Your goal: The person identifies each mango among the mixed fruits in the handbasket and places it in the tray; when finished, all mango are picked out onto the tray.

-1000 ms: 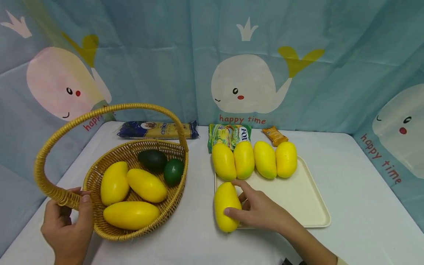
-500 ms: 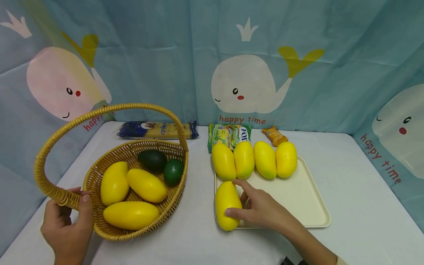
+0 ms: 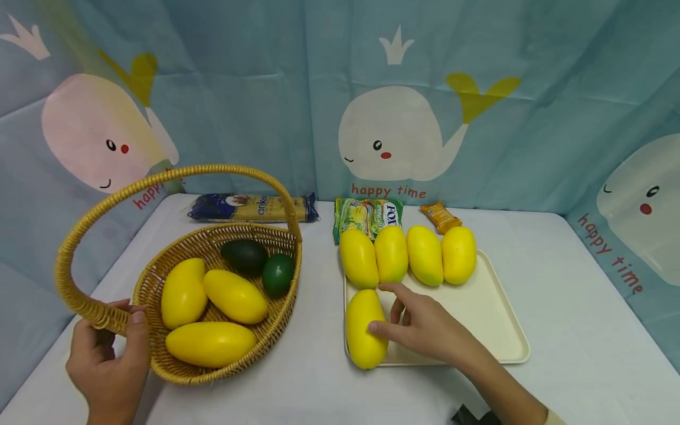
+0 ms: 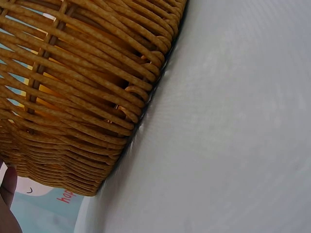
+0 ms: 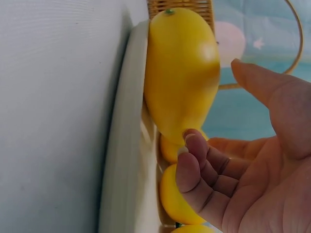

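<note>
My left hand grips the wicker basket at its near left end, where the tall handle meets the rim. Inside the basket lie 3 yellow mangoes, one of them a mango along the near side, plus two dark green avocados. A single mango lies on the front left corner of the cream tray. Beside it is my right hand, thumb and fingers spread loosely; in the right wrist view the thumb stands off the mango. Several mangoes form a row along the tray's back.
Behind the basket lies a pasta packet. A green FOX'S bag and a small orange packet lie behind the tray. A black object shows at the bottom edge near my right forearm. A printed curtain encloses the table.
The front mango has settled slightly back and right onto the tray corner. My right hand has let go of it and drawn a little to the right. My left hand stays put.
</note>
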`<action>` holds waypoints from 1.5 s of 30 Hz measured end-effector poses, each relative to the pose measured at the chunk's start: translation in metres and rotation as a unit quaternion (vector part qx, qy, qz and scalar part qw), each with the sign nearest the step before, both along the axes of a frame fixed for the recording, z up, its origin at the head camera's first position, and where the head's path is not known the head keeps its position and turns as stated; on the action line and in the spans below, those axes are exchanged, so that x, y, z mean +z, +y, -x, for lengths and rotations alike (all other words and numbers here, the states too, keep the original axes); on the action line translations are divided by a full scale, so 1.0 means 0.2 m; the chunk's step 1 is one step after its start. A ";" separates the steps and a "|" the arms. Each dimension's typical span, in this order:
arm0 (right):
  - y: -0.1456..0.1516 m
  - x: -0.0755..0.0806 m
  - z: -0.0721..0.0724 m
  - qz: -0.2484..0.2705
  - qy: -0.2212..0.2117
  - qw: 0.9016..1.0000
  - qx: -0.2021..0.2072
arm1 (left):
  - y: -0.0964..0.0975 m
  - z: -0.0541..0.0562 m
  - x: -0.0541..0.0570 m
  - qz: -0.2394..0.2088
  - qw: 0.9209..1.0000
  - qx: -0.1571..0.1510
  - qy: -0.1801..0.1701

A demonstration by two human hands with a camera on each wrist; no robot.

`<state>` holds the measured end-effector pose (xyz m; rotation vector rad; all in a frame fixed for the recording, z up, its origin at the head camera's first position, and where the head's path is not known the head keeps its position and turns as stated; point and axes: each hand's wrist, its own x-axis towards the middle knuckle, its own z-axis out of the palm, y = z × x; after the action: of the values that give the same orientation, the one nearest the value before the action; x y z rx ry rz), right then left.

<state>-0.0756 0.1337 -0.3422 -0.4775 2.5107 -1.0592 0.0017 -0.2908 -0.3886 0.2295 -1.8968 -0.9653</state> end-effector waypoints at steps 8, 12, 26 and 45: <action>-0.02 0.03 0.03 0.017 0.064 0.997 0.026 | 0.00 0.01 0.00 0.000 1.000 -0.002 -0.001; -0.07 0.07 0.05 0.013 0.097 0.994 0.057 | 0.00 0.02 0.00 -0.005 1.000 -0.006 0.005; -0.45 0.28 0.17 -0.006 0.134 0.971 0.199 | 0.00 0.01 0.00 -0.002 1.000 0.013 -0.011; -1.06 0.19 0.26 -0.166 0.138 0.947 0.237 | 0.00 0.00 0.00 -0.003 1.000 0.010 -0.018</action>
<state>-0.1270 -0.0781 -0.3037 -1.1142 2.5352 -0.3995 0.0026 -0.2914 -0.3885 0.2706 -1.9209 -0.9584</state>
